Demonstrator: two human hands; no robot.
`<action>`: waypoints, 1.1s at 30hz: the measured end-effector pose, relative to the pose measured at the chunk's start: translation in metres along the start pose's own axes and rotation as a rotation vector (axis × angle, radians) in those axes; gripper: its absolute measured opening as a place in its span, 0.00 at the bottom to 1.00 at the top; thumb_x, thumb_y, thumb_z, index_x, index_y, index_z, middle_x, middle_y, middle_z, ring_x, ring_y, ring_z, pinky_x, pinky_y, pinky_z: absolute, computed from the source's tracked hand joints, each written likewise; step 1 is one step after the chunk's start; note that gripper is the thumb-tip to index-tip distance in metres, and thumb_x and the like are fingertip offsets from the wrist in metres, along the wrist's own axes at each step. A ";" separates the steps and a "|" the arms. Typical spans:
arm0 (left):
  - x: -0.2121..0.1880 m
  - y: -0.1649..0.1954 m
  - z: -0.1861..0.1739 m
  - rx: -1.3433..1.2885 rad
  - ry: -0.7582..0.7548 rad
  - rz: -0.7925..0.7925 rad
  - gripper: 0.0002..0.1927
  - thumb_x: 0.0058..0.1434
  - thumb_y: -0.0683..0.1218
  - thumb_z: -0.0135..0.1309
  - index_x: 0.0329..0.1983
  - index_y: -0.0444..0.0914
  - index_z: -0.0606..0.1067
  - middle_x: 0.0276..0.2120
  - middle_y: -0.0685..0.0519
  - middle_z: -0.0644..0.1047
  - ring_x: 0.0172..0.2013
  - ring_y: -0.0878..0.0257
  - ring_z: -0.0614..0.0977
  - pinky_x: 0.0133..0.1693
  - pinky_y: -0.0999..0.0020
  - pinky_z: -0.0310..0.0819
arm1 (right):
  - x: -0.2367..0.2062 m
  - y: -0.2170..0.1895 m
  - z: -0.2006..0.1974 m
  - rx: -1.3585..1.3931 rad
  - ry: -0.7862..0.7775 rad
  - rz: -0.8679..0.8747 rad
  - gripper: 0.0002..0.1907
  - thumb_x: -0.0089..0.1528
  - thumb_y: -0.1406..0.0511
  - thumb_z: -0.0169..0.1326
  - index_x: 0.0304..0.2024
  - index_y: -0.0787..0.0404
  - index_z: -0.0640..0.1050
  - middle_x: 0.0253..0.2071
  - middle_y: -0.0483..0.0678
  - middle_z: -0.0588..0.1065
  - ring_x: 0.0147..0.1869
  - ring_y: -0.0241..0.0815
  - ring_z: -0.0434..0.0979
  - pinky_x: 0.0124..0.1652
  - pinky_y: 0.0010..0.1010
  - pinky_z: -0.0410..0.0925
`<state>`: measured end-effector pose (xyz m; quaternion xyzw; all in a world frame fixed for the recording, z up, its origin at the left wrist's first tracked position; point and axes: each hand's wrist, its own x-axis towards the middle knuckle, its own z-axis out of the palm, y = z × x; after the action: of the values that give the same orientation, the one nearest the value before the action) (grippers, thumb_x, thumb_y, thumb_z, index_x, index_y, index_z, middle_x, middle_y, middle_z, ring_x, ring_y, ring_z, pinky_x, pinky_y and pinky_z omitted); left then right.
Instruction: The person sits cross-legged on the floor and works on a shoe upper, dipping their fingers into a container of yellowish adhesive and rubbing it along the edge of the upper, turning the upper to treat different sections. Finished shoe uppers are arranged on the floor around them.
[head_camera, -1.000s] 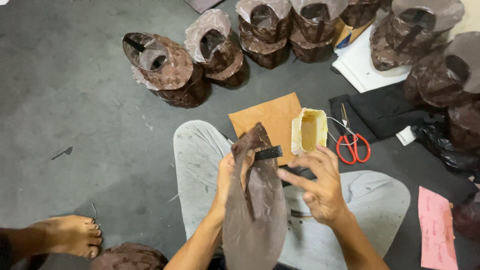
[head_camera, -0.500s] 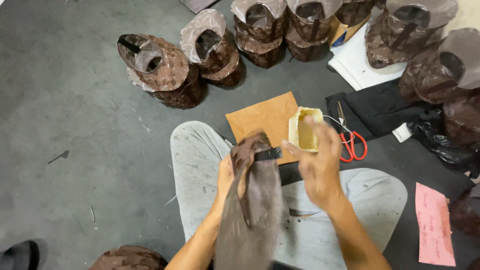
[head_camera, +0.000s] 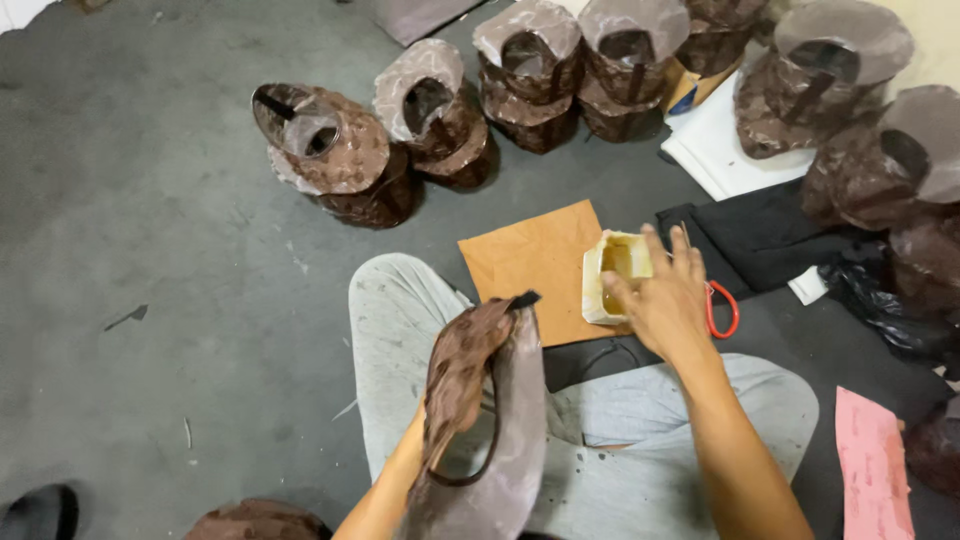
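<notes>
The left hand (head_camera: 425, 445) is largely hidden behind the brown cap piece (head_camera: 480, 410), which it holds upright over the lap; the fingers are closed on it from behind, though the exact closure cannot be seen. The cap piece has a mottled brown panel, a grey inner face and a short black strap end at its top. It stands above the light grey trousers (head_camera: 600, 450) of the seated person. Farther out and to the right, the right hand (head_camera: 665, 300) reaches forward with fingers extended and loosely spread; its fingertips dip into the small cream tub (head_camera: 612, 275) of yellowish adhesive, and it grips nothing. The tub rests on the right edge of a tan sheet (head_camera: 530, 260) lying on the grey floor (head_camera: 150, 230). Red-handled scissors (head_camera: 722, 310) lie just right of the hand, partly covered by it. A pink sheet (head_camera: 870, 460) lies at near right. Black fabric (head_camera: 760, 235) lies beyond the scissors. Finished brown caps (head_camera: 330, 150) stand stacked in a row across the far side.
</notes>
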<state>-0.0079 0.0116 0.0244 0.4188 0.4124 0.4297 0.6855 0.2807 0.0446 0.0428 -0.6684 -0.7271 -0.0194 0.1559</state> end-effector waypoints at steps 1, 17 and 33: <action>0.005 -0.002 0.000 -0.051 0.015 -0.033 0.21 0.70 0.47 0.51 0.65 0.35 0.73 0.47 0.55 0.74 0.44 0.64 0.75 0.42 0.69 0.70 | -0.008 -0.002 -0.005 0.008 -0.125 0.084 0.34 0.67 0.45 0.44 0.32 0.66 0.86 0.67 0.58 0.67 0.73 0.63 0.59 0.70 0.55 0.51; 0.008 0.029 0.037 0.018 -0.225 0.095 0.09 0.68 0.36 0.52 0.49 0.28 0.76 0.42 0.55 0.80 0.43 0.69 0.77 0.45 0.71 0.76 | -0.061 -0.053 -0.063 1.196 0.011 -0.063 0.54 0.71 0.35 0.20 0.51 0.74 0.80 0.49 0.58 0.71 0.58 0.49 0.70 0.65 0.40 0.59; 0.002 0.032 0.025 -0.081 -0.202 0.026 0.10 0.67 0.35 0.49 0.49 0.29 0.75 0.39 0.55 0.78 0.38 0.69 0.75 0.38 0.72 0.74 | -0.058 -0.056 -0.074 0.911 0.124 -0.146 0.49 0.71 0.38 0.20 0.41 0.63 0.85 0.43 0.53 0.75 0.55 0.50 0.72 0.60 0.43 0.63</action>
<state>0.0085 0.0173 0.0618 0.4371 0.3181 0.4104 0.7344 0.2437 -0.0347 0.1086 -0.4764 -0.6960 0.2513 0.4749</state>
